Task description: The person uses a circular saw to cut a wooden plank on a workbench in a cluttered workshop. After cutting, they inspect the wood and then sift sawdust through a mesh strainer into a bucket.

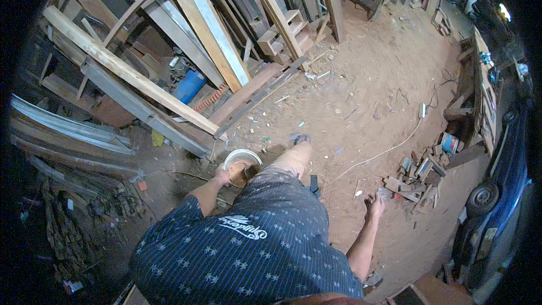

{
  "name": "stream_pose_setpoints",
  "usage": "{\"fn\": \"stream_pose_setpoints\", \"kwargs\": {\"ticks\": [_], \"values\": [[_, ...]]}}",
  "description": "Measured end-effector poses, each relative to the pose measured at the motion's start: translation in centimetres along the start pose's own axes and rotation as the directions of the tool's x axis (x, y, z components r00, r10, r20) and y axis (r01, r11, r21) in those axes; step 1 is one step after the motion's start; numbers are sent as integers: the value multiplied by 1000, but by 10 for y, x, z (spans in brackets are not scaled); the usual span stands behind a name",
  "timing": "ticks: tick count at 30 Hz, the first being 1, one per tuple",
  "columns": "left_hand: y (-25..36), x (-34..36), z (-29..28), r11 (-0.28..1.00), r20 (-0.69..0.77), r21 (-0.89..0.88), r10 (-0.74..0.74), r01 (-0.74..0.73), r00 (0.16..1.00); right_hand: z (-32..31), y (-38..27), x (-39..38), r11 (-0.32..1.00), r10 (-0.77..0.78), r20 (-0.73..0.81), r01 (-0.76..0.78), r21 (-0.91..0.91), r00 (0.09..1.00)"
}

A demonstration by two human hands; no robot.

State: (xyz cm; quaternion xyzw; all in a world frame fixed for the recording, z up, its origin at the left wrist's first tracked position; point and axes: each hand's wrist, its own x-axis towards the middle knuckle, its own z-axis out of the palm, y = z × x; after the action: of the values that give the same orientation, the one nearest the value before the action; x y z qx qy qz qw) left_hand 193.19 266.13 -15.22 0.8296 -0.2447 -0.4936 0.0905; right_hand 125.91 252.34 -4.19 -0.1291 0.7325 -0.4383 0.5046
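The left hand's fingers [221, 176] grasp the near-left edge of a round, pale-rimmed metal pan [232, 161], which sits at about 2 o'clock from that hand, beside the person's bare leg [291, 162]. The right hand [374, 206], at between 3 and 4 o'clock from the pan, is half curled and slack; nothing shows within its fingers.

As for progress, the pan already carries an orange-brown load, loose-looking, along with a darker object too shadowed to identify. The load has not been emptied out; some of the pan's inner wall remains bare. Whether the pan is lifted or resting on the ground, I cannot tell, and how much handling is left cannot be read from here.

Further out, at 2 o'clock from the right hand, a jumbled heap of brown wooden offcuts [419, 176] lies ungathered on the reddish dirt floor [372, 118]. At 1 o'clock from that hand lies a white power socket block [422, 110] on a pale cord. At 11 o'clock from the pan rests a blue plastic container [190, 86], with long leaning timber boards [206, 34] beyond, toward 12.
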Motion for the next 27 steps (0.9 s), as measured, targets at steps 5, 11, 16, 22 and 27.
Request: {"fn": "stream_pose_setpoints", "kwargs": {"ticks": [5, 11, 16, 22, 27], "values": [[75, 84, 49, 679, 231, 364, 597, -637, 768, 72, -71, 97, 999, -36, 195, 42, -29, 980], [257, 133, 63, 645, 408, 590, 279, -485, 869, 52, -82, 186, 980, 94, 93, -76, -183, 991], [459, 145, 42, 984, 28, 180, -4, -1, 1000, -8, -65, 218, 846, 498, -67, -502, -183, 864], [678, 194, 29, 991, -180, 83, 118, -105, 977, 45, -129, 264, 839, 544, -96, -543, 43, 833], [828, 270, 72, 975, -366, -5, 204, -222, 908, 85, -184, 371, 832, 555, -21, -554, 21, 832]]}}
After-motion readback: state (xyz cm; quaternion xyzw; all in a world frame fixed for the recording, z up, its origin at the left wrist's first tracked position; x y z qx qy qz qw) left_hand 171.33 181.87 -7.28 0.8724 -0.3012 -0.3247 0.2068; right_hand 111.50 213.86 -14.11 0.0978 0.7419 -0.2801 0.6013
